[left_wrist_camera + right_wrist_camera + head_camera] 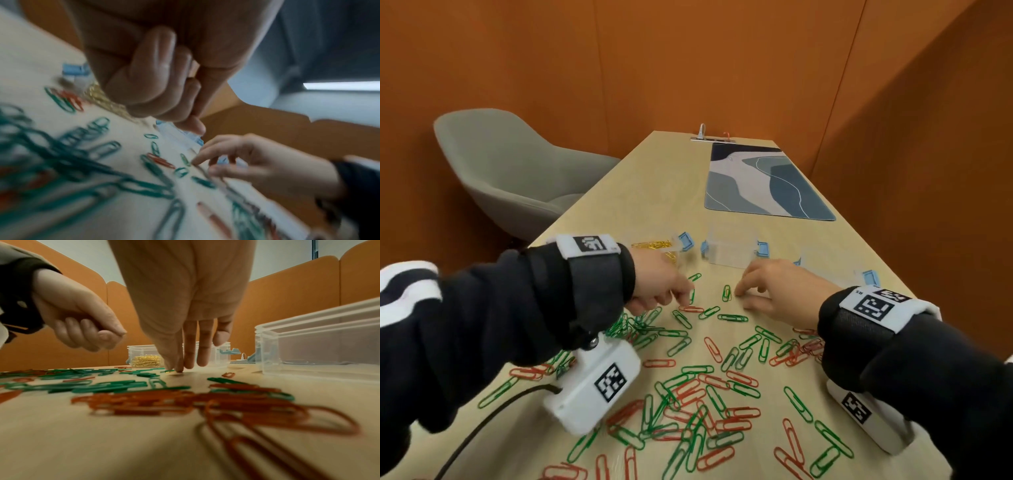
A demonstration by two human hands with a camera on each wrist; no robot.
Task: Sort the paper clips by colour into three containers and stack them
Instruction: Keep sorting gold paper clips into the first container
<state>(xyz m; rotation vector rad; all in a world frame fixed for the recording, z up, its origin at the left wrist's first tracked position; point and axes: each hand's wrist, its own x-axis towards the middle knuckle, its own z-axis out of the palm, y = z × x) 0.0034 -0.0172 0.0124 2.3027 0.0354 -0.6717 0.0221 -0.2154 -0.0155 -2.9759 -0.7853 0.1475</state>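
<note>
Green and red paper clips (698, 390) lie scattered over the near half of the wooden table (654, 192). Behind them stand three clear containers with blue latches: the left one (674, 245) holds gold clips (146, 361), the middle one (732, 253) and the right one (320, 344) look bare. My left hand (685, 291) hovers over the clips with its fingers curled and thumb against forefinger; nothing shows in it. My right hand (743, 298) reaches down with straight fingers, its tips touching the table beside a green clip (726, 293) and a small gold glint (168, 371).
A blue patterned desk mat (763, 181) lies at the far end of the table. A grey chair (517, 171) stands off the left edge. Orange partition walls close in the space. A black cable (482, 425) trails from the left wrist camera.
</note>
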